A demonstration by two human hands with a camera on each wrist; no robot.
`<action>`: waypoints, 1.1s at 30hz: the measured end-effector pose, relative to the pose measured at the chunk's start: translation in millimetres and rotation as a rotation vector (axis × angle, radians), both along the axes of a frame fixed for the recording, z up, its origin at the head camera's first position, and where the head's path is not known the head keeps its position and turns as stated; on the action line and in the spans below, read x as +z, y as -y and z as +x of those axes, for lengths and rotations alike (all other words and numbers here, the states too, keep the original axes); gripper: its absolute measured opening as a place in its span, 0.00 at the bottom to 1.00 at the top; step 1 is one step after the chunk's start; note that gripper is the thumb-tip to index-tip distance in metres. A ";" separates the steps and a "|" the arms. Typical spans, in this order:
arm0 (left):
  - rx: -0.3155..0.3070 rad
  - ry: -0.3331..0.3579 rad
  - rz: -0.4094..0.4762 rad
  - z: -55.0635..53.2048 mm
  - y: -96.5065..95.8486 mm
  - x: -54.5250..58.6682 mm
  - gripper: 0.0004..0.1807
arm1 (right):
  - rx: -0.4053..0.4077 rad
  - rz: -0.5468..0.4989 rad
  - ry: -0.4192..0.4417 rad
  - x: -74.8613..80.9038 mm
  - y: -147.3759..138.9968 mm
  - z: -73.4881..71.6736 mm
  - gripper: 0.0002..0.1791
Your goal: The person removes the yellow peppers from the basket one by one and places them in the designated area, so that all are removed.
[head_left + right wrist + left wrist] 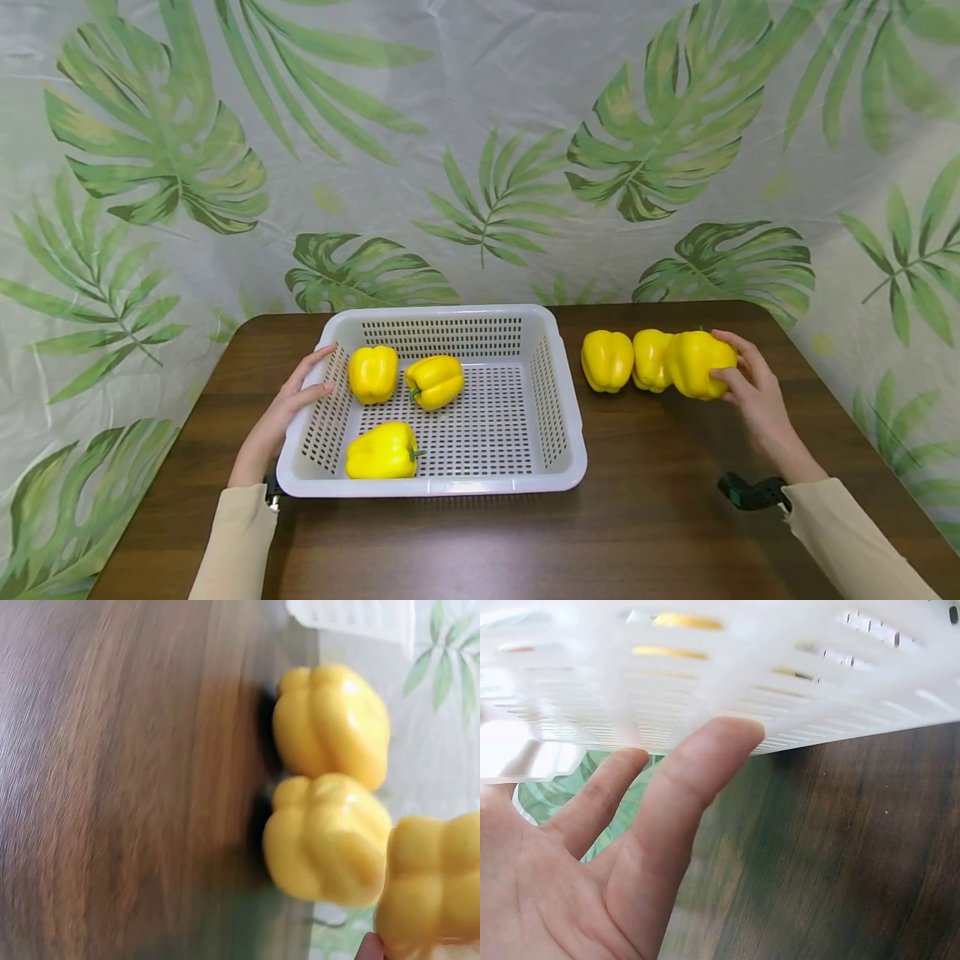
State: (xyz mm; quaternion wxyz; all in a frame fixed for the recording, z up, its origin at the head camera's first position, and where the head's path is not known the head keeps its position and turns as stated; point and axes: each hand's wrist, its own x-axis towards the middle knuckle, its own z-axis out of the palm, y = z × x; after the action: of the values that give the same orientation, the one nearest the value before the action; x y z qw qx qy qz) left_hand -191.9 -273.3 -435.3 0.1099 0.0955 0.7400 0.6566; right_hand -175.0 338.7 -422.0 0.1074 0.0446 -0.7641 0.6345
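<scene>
My right hand (757, 400) holds a yellow bell pepper (702, 365) between thumb and fingers, over the right part of the table. In the right wrist view this pepper (435, 877) hangs at the lower right, clear of the wood. Just left of it, two more yellow bell peppers (607, 361) (652, 360) stand side by side; the held one partly overlaps the nearer of them. My left hand (288, 408) touches the left side of a white perforated basket (480, 486). Its thumb and a finger (604, 795) stretch out against the slotted wall (840, 697).
Inside the basket lie three yellow bell peppers (373, 375) (435, 382) (382, 452), toward its left side. A dark wooden table (495, 550) bears everything. Behind it hangs a leaf-patterned cloth (517, 92). Each wrist wears a black strap (753, 492).
</scene>
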 end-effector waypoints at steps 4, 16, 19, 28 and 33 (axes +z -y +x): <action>0.003 -0.001 -0.002 0.2 -0.3 0.6 0.32 | -0.055 0.040 0.001 -4.9 -7.5 -1.4 0.25; 0.009 -0.005 -0.008 0.3 -0.8 1.0 0.32 | -0.122 0.071 0.023 -12.7 -22.4 -4.7 0.26; 0.009 -0.006 -0.011 0.4 -0.8 0.9 0.32 | -0.136 0.108 0.033 -14.3 -24.7 -5.4 0.25; 0.012 -0.004 -0.012 0.2 -1.2 0.4 0.33 | -0.150 0.185 0.067 -22.3 -30.5 -10.2 0.26; 0.014 -0.003 -0.014 0.4 -1.3 0.7 0.33 | -0.146 0.207 0.101 -29.1 -34.0 -15.6 0.26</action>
State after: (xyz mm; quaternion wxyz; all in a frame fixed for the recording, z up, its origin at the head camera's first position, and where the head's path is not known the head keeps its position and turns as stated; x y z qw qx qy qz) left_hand -191.5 -272.0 -434.6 0.1049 0.0904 0.7453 0.6521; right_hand -190.6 372.7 -451.1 0.1095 -0.0323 -0.8313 0.5440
